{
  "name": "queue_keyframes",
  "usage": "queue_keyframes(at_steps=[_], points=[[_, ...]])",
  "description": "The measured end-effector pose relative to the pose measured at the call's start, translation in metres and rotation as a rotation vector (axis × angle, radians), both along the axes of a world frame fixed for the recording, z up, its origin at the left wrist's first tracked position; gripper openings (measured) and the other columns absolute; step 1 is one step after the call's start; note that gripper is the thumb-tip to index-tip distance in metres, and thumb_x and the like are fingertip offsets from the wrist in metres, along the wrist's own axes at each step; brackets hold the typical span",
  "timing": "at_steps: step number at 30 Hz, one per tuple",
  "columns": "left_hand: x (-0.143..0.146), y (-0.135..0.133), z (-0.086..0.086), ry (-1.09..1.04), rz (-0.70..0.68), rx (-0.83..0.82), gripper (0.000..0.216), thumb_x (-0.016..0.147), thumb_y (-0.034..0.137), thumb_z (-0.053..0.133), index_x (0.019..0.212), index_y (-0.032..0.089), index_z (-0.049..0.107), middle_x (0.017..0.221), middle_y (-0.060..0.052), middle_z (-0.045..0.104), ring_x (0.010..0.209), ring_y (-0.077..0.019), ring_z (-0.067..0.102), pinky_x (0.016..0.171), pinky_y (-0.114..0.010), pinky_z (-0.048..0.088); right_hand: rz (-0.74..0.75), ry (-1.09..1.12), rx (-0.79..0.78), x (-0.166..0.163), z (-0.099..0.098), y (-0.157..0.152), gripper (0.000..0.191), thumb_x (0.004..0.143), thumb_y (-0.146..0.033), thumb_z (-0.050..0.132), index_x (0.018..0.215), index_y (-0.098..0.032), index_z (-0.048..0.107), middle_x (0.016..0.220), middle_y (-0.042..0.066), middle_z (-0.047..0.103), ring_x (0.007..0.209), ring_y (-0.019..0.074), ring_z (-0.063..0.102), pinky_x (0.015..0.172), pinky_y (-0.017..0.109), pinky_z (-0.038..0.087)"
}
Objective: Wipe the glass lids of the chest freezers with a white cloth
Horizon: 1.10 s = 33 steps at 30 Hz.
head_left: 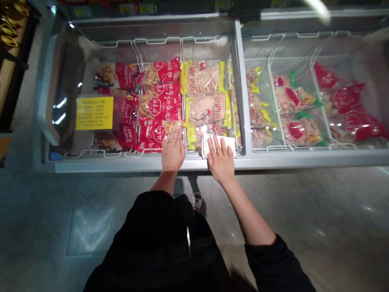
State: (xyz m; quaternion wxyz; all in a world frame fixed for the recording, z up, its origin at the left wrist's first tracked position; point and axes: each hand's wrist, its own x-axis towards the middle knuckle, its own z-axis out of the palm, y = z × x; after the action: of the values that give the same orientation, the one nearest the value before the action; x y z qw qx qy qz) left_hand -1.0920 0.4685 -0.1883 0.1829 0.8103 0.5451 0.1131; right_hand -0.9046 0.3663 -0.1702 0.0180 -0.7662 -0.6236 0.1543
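Note:
My right hand (221, 160) lies with spread fingers on a folded white cloth (232, 145), which may be paper. It presses the cloth against the clear sliding lid of a chest freezer, near the front edge. To its left, my left hand (174, 151) rests flat with fingers stretched out and holds nothing. It touches the front edge of the lid, over red snack-like food bags (158, 101). Beneath the lid by my right hand are yellow-edged clear packs (206, 107) of pale sliced meat.
The freezer's grey front rim (146, 165) runs across the view. A yellow notice (95, 113) sits at the lid's left, beside a curved handle (48, 89). White wire dividers separate more bagged food (299, 129) on the right. A shelf (12, 77) stands far left. Tiled floor (319, 211) lies below.

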Motion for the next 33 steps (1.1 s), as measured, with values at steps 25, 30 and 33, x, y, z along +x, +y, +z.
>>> queue_keyframes(at_steps=[25, 30, 33], points=[[0.000, 0.000, 0.000, 0.020, 0.005, -0.024, 0.060, 0.104, 0.017, 0.043, 0.164, 0.018, 0.048, 0.169, -0.009, 0.051, 0.162, -0.0247, 0.041, 0.136, -0.047, 0.034, 0.092, -0.005, -0.006, 0.022, -0.002, 0.052, 0.061, 0.111, -0.036, 0.034, 0.172, -0.032, 0.035, 0.180, -0.002, 0.030, 0.167, 0.0258, 0.028, 0.135, 0.053, 0.026], [0.001, 0.000, 0.005, 0.044, 0.008, -0.054, 0.059, 0.104, 0.015, 0.043, 0.163, 0.014, 0.049, 0.170, -0.012, 0.049, 0.163, -0.0250, 0.039, 0.137, -0.045, 0.031, -0.117, -0.050, -0.013, 0.035, -0.004, 0.023, 0.064, 0.109, -0.030, 0.033, 0.172, -0.025, 0.033, 0.181, 0.003, 0.028, 0.168, 0.0283, 0.026, 0.134, 0.054, 0.026], [0.002, 0.000, 0.002, 0.049, 0.000, -0.029, 0.060, 0.103, 0.015, 0.044, 0.163, 0.015, 0.048, 0.169, -0.013, 0.050, 0.163, -0.0249, 0.039, 0.137, -0.045, 0.031, -0.152, -0.058, -0.013, 0.018, -0.003, -0.004, 0.066, 0.107, -0.027, 0.034, 0.173, -0.023, 0.032, 0.181, 0.004, 0.028, 0.167, 0.0311, 0.026, 0.133, 0.056, 0.028]])
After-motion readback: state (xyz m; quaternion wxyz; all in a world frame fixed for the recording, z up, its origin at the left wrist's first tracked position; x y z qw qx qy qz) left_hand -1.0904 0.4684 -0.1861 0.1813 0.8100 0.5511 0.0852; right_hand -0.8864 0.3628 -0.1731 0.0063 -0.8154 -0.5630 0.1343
